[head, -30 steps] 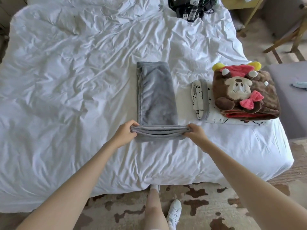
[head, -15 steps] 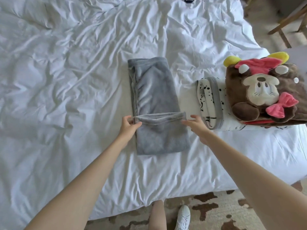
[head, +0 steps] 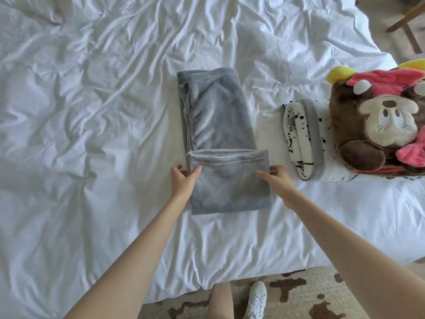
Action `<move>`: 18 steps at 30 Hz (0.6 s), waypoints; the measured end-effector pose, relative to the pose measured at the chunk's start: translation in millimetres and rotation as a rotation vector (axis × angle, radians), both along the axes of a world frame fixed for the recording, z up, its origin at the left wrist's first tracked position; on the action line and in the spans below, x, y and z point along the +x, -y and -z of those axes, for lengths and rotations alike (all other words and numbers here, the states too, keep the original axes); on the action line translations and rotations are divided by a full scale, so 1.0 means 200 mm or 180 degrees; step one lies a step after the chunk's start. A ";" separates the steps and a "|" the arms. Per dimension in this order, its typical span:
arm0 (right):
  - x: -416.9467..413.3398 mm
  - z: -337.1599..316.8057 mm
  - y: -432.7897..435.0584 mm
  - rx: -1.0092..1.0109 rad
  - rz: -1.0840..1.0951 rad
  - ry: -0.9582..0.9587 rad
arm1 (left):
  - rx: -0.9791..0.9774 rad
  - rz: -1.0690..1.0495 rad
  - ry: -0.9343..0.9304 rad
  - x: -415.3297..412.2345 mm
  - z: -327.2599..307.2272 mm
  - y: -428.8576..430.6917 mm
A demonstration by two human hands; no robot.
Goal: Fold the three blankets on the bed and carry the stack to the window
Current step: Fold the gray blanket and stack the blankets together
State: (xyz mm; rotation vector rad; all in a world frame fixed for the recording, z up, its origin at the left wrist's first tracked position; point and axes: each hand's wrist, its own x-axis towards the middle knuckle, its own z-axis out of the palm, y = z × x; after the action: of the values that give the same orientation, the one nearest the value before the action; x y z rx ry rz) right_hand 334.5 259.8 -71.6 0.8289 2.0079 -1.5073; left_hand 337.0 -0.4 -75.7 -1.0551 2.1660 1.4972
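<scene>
The grey blanket (head: 220,139), its near end folded over, lies by the near edge of the bed (head: 92,134). The left hand (head: 184,183) pinches its left side; the right hand (head: 276,183), fingers nearly straight, touches its right side.

My white lace-up sneaker (head: 256,300) stands at the bottom edge, right of centre, on a beige carpet with dark brown blotches (head: 299,293). In the upper right corner, slanted light wooden furniture legs (head: 404,19) stand on the floor.

Left hand (head: 182,183) pinches grey blanket (head: 218,116); right hand (head: 278,183) touches.
</scene>
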 end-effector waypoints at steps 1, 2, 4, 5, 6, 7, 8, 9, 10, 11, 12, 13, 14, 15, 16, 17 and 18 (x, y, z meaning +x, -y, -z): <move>0.02 0.02 0.00 0.0032 -0.0050 0.0164 | 0.0122 0.0027 0.0261 0.03 0.03 0.00; 0.05 0.03 0.00 0.0097 -0.0145 0.0305 | 0.0222 0.0106 0.0435 0.07 0.05 0.00; 0.11 0.05 0.00 0.0259 -0.0428 0.0439 | 0.0318 0.0277 0.0501 0.13 0.07 -0.01; 0.13 0.05 0.01 0.0329 -0.0541 0.0426 | 0.0295 0.0324 0.0477 0.15 0.07 -0.02; 0.15 0.04 0.02 0.0396 -0.0612 0.0377 | 0.0252 0.0345 0.0445 0.16 0.07 -0.02; 0.17 0.03 0.02 0.0452 -0.0649 0.0323 | 0.0216 0.0346 0.0414 0.17 0.05 -0.01; 0.18 0.01 0.02 0.0478 -0.0660 0.0282 | 0.0191 0.0354 0.0413 0.18 0.04 -0.01; 0.20 -0.01 0.02 0.0463 -0.0652 0.0269 | 0.0183 0.0387 0.0450 0.19 0.02 0.00; 0.22 -0.04 0.02 0.0410 -0.0636 0.0278 | 0.0212 0.0438 0.0523 0.21 0.00 0.01; 0.24 -0.06 0.01 0.0352 -0.0634 0.0326 | 0.0284 0.0480 0.0628 0.23 -0.02 0.03; 0.27 -0.07 0.01 0.0303 -0.0666 0.0404 | 0.0390 0.0502 0.0761 0.25 -0.04 0.04; 0.31 -0.09 0.00 0.0265 -0.0734 0.0506 | 0.0513 0.0500 0.0910 0.29 -0.06 0.05; 0.34 -0.11 -0.01 0.0226 -0.0805 0.0601 | 0.0625 0.0483 0.1049 0.32 -0.08 0.06; 0.37 -0.12 -0.01 0.0188 -0.0840 0.0674 | 0.0695 0.0463 0.1151 0.34 -0.10 0.06; 0.39 -0.13 -0.01 0.0145 -0.0813 0.0711 | 0.0705 0.0444 0.1201 0.37 -0.12 0.07; 0.41 -0.15 -0.01 0.0094 -0.0723 0.0709 | 0.0672 0.0412 0.1190 0.38 -0.13 0.07; 0.42 -0.16 -0.01 0.0055 -0.0599 0.0662 | 0.0621 0.0353 0.1114 0.39 -0.15 0.07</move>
State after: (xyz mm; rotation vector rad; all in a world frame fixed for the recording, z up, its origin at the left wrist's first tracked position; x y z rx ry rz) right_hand 419.0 262.3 -39.0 0.7475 1.8903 -1.2475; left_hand 415.7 -15.3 -45.5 -1.0238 1.7711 1.3283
